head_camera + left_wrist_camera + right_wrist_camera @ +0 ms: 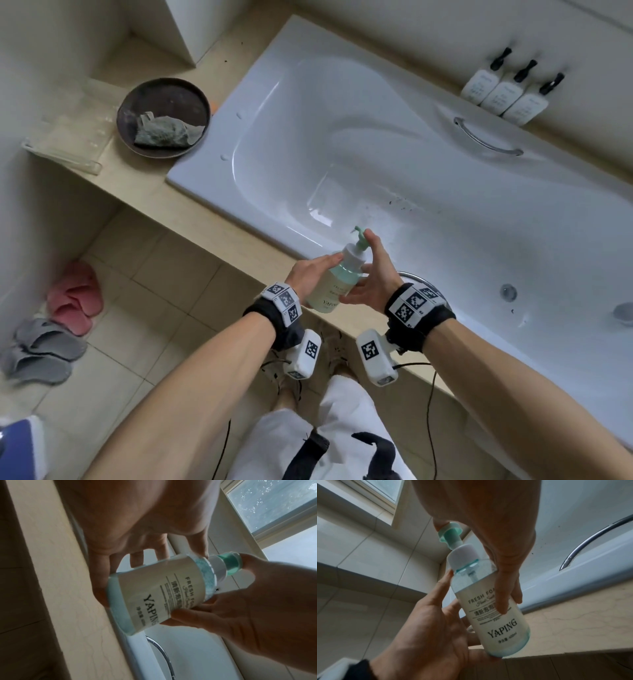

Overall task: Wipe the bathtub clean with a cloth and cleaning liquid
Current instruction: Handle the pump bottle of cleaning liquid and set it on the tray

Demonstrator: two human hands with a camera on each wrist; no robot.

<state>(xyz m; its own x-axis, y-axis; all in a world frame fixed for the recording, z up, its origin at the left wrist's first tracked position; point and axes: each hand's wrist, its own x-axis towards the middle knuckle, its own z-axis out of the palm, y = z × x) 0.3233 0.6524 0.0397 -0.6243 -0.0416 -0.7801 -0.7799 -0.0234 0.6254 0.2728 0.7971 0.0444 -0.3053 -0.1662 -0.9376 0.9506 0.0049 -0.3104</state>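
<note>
A pale green pump bottle (337, 284) (163, 595) (491, 615) labelled YAPING is tilted over the near rim of the white bathtub (274, 44). My left hand (308, 274) (128, 520) (428, 635) holds its body from the left and below, thumb on one side and fingers behind it. My right hand (373, 277) (248, 608) (488, 520) grips the other side, with the index finger on the green pump head (359, 236). A grey-green cloth (168, 132) lies in a dark round basin (137, 99) on the ledge at the tub's left end. Dark specks (407, 202) mark the tub floor.
Three white pump bottles (503, 92) stand on the far ledge beside a chrome grab handle (486, 140). A drain (508, 292) sits at the tub's right. A clear tray (68, 137) lies left of the basin. Pink slippers (73, 298) and grey slippers (41, 349) lie on the floor.
</note>
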